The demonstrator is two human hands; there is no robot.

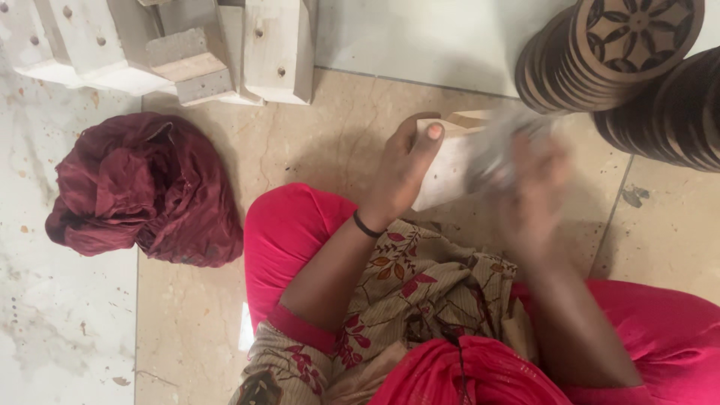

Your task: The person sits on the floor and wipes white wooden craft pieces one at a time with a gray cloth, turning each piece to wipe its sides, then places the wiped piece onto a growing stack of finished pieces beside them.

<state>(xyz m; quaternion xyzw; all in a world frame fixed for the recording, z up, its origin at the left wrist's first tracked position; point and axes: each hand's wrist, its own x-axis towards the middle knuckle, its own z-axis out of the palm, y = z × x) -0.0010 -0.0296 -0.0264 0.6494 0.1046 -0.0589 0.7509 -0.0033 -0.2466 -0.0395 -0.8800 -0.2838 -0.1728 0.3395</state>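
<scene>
the left hand (405,169) grips a pale wooden block (450,169) above the floor (300,142); the right hand (536,187), blurred, seems clenched on a greyish pad (502,146) against it; judged mid-sanding; next, steady even strokes.

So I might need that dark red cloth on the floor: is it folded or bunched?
Bunched. The dark red cloth lies in a crumpled heap of loose creases, with no flat folded layers.

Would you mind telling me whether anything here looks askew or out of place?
Mildly: a crumpled maroon cloth lies bunched on the floor, and the stacked carved discs lean sideways. The left hand grips a pale wooden block; the right hand is too blurred to judge.
</scene>
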